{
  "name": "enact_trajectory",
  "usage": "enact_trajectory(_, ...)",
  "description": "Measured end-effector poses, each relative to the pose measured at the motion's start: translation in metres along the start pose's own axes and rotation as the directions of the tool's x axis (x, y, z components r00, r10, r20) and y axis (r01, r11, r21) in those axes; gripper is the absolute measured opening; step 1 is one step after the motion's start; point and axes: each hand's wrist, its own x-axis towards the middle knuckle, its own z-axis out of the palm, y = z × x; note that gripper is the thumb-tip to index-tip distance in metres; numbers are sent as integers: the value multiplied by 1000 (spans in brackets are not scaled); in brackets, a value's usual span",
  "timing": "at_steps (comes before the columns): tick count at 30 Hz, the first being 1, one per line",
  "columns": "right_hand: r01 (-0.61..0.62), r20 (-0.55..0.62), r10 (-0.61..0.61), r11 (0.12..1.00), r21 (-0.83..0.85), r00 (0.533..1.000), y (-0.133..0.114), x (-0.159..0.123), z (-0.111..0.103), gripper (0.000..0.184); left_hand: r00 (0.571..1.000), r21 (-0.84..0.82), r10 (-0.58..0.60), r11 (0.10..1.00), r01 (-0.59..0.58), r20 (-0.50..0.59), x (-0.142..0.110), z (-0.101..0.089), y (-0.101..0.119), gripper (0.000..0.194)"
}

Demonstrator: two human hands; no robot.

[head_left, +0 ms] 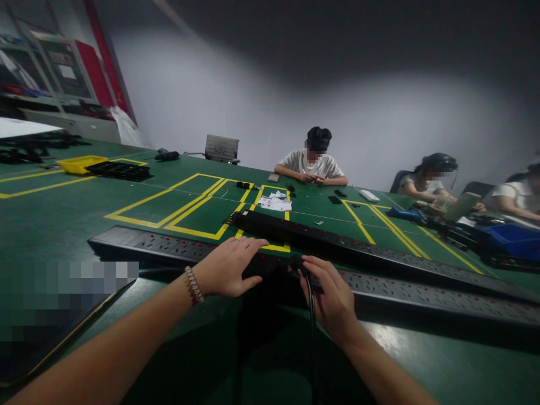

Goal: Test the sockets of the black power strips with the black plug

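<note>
A long black power strip (pixel 392 288) with slots and red dots lies across the near part of the table. My left hand (pixel 230 264), a beaded bracelet at its wrist, straddles this strip with its fingers along the far edge and its thumb on the near side. Close by on the right, my right hand (pixel 333 295) is closed on a black plug (pixel 296 262) against the strip's top. From the plug a black cable (pixel 312 332) hangs toward me. Whether the plug sits in a socket is hidden in shadow. Just behind lies a second black power strip (pixel 304 229).
Yellow tape marks the green table (pixel 177 202). White papers (pixel 275 201) lie beyond the strips. At far left are a yellow tray (pixel 82 164) and a black tray (pixel 120 170). Co-workers sit along the far side, one (pixel 312 163) opposite me. A blue bin (pixel 512 242) stands right.
</note>
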Motion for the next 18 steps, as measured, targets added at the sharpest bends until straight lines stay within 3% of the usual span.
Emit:
enact_trajectory(9,43,44,-43,999,9,998,1,3,13,37,997,-82,64,994,-68,-49,6,7,23,66)
enact_trajectory(18,122,138,-114,991,-53,984,-10,9,8,40,994,-121,78,989,-86,-72,6,10,26,63)
